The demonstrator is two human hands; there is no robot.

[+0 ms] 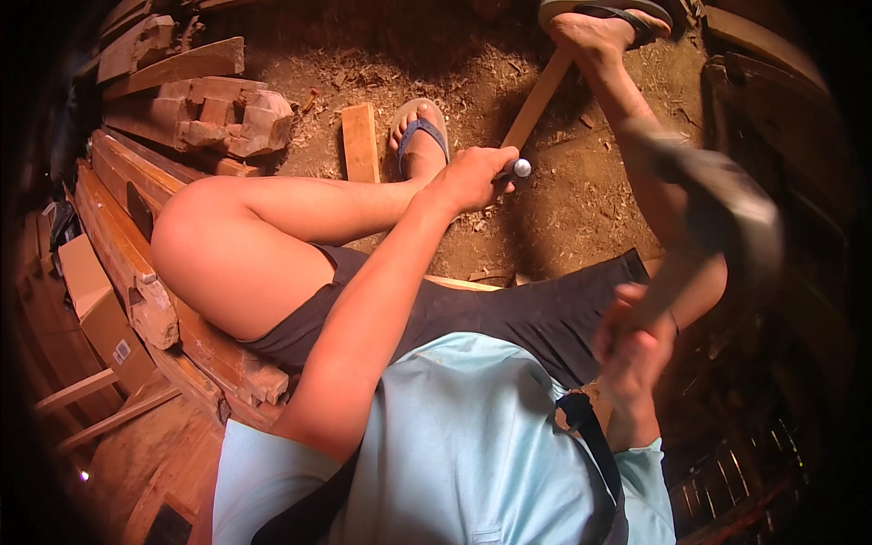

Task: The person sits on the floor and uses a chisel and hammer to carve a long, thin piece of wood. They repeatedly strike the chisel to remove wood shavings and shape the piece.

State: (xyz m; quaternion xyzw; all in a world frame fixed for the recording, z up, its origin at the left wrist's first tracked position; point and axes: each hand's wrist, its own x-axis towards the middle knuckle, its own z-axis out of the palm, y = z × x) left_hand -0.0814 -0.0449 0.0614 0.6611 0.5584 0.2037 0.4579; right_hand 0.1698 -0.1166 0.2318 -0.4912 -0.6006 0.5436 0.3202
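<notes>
A cardboard box (107,318) on the left is showing one small pale label (122,351) with dark marks, too tiny for me to be reading. Two bare hands are working above a dirt floor (590,213) strewn with shavings. The left hand (472,180) is keeping a closed grip on one tool with a round silver end (522,167); that end is pointing up between the spread legs, while the hand is hiding the rest of it. One wooden strip (538,102) is slanting from beside the right foot down to the left hand, where its near end is disappearing from sight; whether hand and strip are touching I cannot tell. The right hand (631,350) is blurring badly, but its grip is appearing closed around one mallet-like tool (731,204), whose dark head is smearing across the right shin and whose handle is hard to make out.

Two sandals are showing, one per foot: the left sandal (424,136) is sitting near one short board (361,143), and the right sandal (618,13) is being cut off by the upper edge. The person is wearing a light blue shirt (472,427), dark shorts (509,318) and two dark straps. Rough timbers (195,113) are lying piled on the left, overlapping too much for me to be counting, and the lower right is sinking into shadow.
</notes>
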